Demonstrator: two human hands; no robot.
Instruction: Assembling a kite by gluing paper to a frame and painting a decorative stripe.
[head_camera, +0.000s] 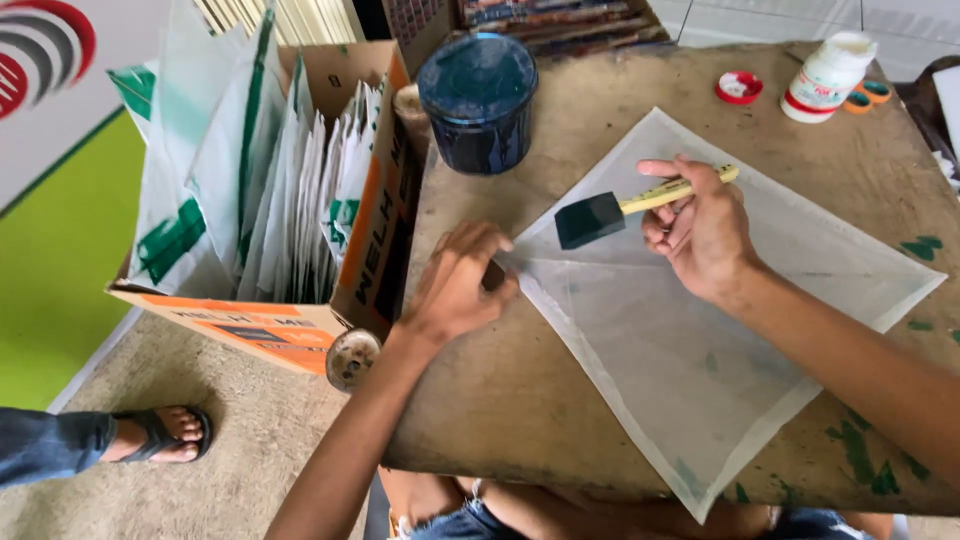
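Observation:
A white woven sack (700, 330) lies flat and turned like a diamond on a worn wooden table (500, 400). My left hand (455, 285) presses down on the sack's left corner, fingers curled. My right hand (700, 230) grips the pale wooden handle of a foam brush (600, 215), whose dark green head hovers just above the sack near that corner. A round tub of dark blue-green paint (478, 100) stands at the table's back left.
A cardboard box (300, 320) full of upright white sacks stands left of the table. A white bottle (828, 75), a red cap (739, 87) and orange-handled scissors (868, 95) lie at the back right. Another person's sandalled foot (160, 435) rests on the floor.

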